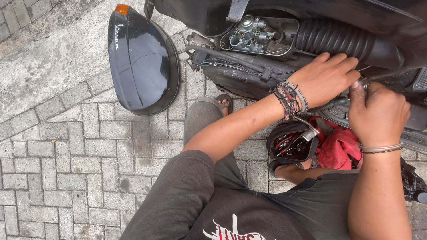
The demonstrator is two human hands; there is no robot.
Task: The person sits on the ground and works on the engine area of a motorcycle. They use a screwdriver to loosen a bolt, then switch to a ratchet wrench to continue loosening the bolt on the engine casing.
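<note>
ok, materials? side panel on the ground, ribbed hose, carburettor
Side panel: probably painted metal, maybe plastic; glossy black with sky reflections.
Ribbed hose: likely rubber; matte black, flexible-looking corrugations.
Carburettor: cast metal; dull silver-grey, bare.

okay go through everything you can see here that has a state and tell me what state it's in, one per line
side panel: taken off, lying on the paving
engine bay: uncovered, carburettor exposed
rubber hose: fitted in place, ribbed part showing
tool pouch: open, tools inside
red rag: crumpled beside the pouch
left hand: resting on the scooter frame, fingers spread
right hand: closed on a small part, hidden by the fingers
</note>
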